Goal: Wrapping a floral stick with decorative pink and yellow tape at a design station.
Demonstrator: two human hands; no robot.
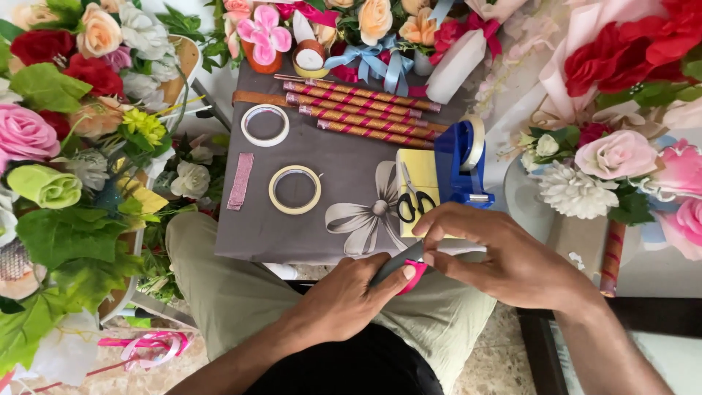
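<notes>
My left hand (349, 294) grips a thin grey stick (398, 261) with a pink piece at its lower end, just above my lap. My right hand (491, 250) pinches the same stick from the right, fingers closed on its upper end. Both hands meet at the near edge of a small table covered in grey cloth (329, 146). Just beyond my right hand stand a blue tape dispenser (459, 162) and black-handled scissors (411, 199) lying on a yellow pad (418, 168).
Two tape rolls (295, 189) (265, 125), a pink glitter strip (239, 181) and several wrapped sticks (362, 110) lie on the cloth. Artificial flowers crowd the left (44, 132), back and right (614, 153). Pink ribbon (150, 345) lies on the floor.
</notes>
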